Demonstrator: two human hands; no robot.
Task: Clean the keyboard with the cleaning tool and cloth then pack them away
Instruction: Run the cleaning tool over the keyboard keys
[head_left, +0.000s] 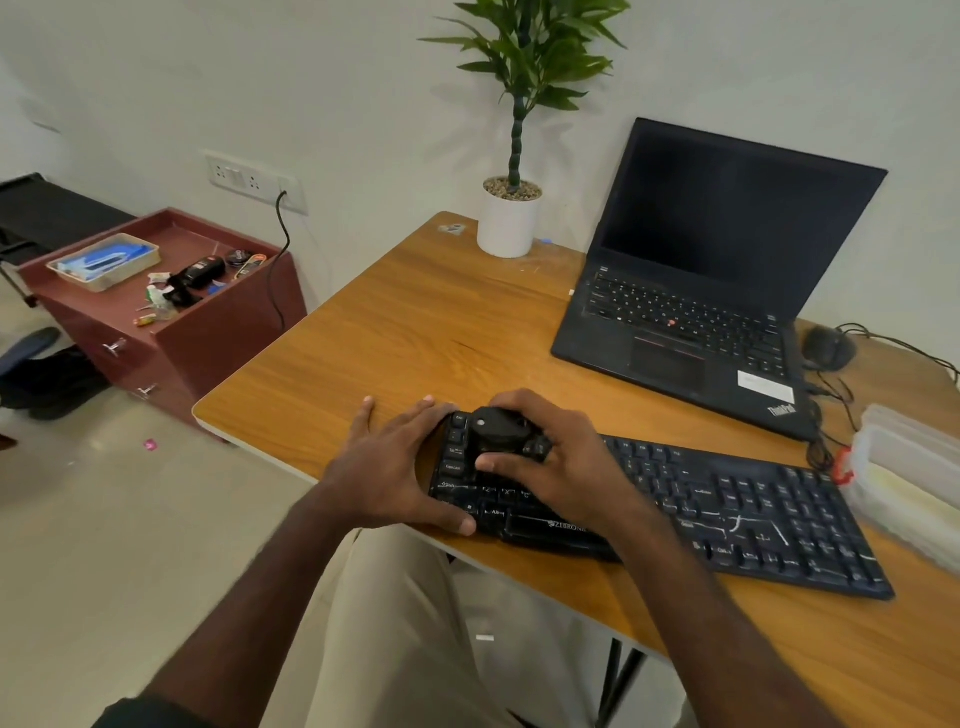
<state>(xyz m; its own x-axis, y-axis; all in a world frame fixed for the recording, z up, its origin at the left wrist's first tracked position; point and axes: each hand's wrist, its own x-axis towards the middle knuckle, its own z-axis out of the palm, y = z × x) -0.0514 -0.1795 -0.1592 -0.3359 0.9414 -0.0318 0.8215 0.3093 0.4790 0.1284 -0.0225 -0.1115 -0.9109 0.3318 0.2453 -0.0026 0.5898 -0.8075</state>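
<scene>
Keyboard (727, 509) lies slantwise across the lower centre and lower right of the frame, on the wooden desk (415, 322), its near left corner close to the desk's front edge. My left hand (395, 462) rests spread and flat against its left end, fingers straight, thumb along the front edge, steadying it. My right hand (561, 462) curls round the black cleaning tool (501, 428), thumb pinching its near side, and holds it down on the upper-left keys. I judge I am at the brushing step, with most of the board to the right not yet reached; pale streaks show among the keys in the lower right. I see no cloth for certain; a clear plastic box (909, 483) at the right edge of the frame may be where things get packed, but I cannot tell what is in it. Risks from here: if I press too hard with the tool, a keycap could pop loose or the board could skid toward the front edge, since only my flat left hand checks it. Sweeping rightward, my forearm could catch the laptop (701, 291) in the upper right, or the tangle of cables (831, 415) by the board's far right corner. Dust pushed off the keys would land on the desk and want wiping later. The plant pot (509, 223) at upper centre stands well apart.
</scene>
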